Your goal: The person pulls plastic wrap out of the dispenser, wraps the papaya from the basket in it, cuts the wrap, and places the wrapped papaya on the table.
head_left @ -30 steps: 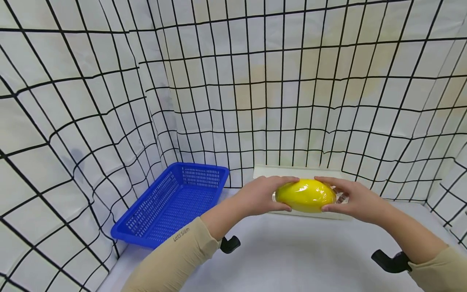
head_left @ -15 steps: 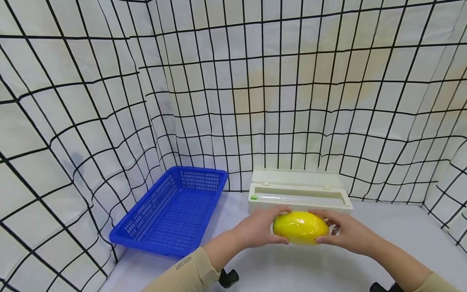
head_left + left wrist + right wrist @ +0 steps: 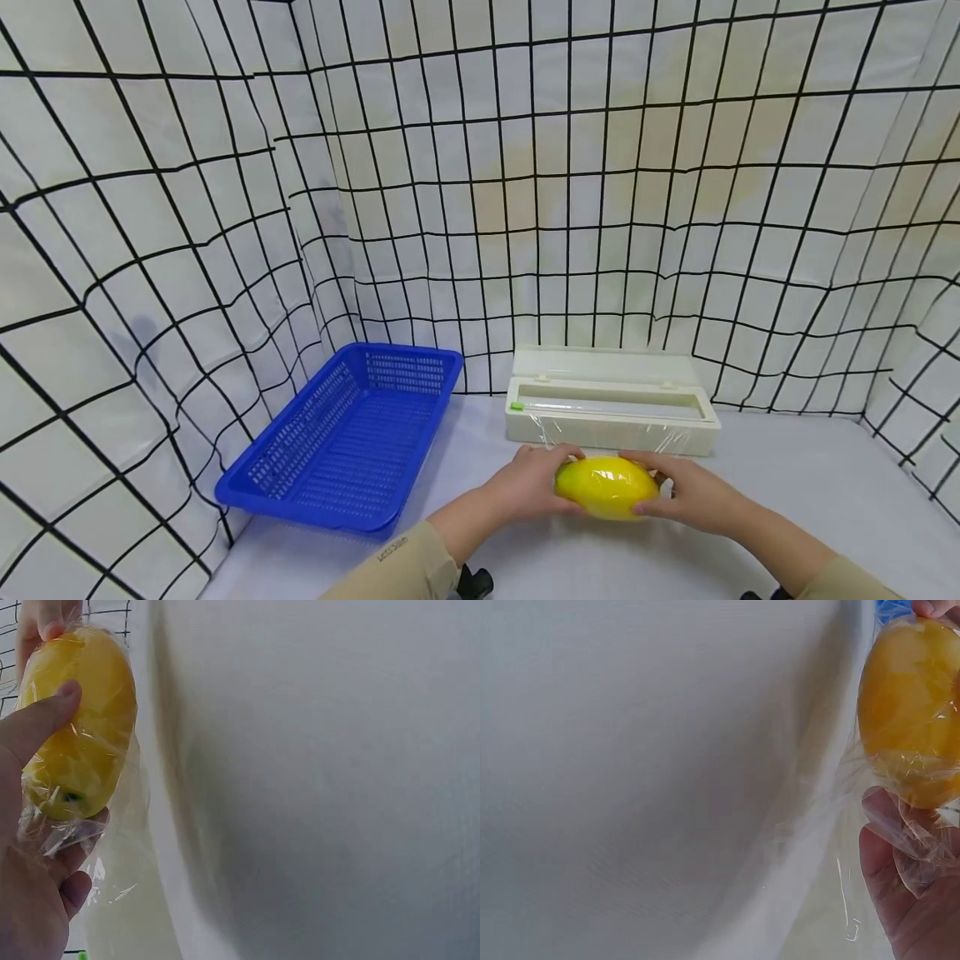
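while my left hand [image 3: 534, 485] and right hand [image 3: 684, 495] curl around its ends, the smooth oval yellow fruit [image 3: 606, 487] crinkles in glossy cling film [image 3: 900, 840].

- Bare table [image 3: 787, 500] lower right of the head view lies open
- Basket [image 3: 345, 433] blocks the left; dispenser [image 3: 611, 408] stands at centre behind

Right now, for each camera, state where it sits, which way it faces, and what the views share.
Head: worn high, facing forward and down at the white table; both forearms, left hand and right hand show.
Left wrist: looks along the left palm at the wrapped yellow fruit.
Right wrist: looks past the right fingers at the fruit.
Shared: all three show the fruit and its cling film.
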{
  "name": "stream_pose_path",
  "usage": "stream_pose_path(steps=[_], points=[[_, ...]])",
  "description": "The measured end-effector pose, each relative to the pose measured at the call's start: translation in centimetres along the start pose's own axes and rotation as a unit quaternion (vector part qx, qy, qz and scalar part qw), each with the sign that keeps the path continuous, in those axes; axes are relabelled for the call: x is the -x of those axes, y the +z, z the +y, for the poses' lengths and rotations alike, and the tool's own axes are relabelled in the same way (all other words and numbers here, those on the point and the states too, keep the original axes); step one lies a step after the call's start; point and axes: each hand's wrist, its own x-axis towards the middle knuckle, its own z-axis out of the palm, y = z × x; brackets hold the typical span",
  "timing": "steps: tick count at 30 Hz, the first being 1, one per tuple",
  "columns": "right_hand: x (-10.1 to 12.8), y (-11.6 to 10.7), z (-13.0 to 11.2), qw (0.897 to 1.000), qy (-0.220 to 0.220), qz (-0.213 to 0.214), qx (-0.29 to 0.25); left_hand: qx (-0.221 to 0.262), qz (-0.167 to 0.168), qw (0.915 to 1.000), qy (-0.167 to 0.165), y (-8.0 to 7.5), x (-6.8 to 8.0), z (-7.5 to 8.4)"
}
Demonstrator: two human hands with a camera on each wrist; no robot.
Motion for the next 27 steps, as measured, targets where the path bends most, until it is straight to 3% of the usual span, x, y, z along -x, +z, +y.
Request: stream_pose_path(steps=[6, 15, 18, 23, 27], points=[[-0.7, 0.7, 0.4, 1.0, 0.016, -0.015, 0.008, 0.011, -0.016, 0.9997, -0.014, 0.4, -0.5, -0.5], [-1.1, 0.4, 0.1, 0.998, 0.064, -0.014, 0.021, -0.007, -0.009, 0.9998, 0.016, 0.7, -1.7, -1.6], [-0.9, 0.1, 0.0, 0.995, 0.076, -0.008, 0.058, -0.011, -0.011, 0.9998, 0.014, 0.7, -1.9, -1.8], [-0.5, -0.9, 0.1, 0.985, 0.034, 0.039, 0.166, -0.013, -0.013, 0.9997, 0.016, 0.4, -2.0, -1.8], [-0.3, -1.1, 0.0, 0.98, 0.003, 0.06, 0.192, -0.016, -0.012, 0.9995, 0.023, 0.6, -2.3, -1.9]])
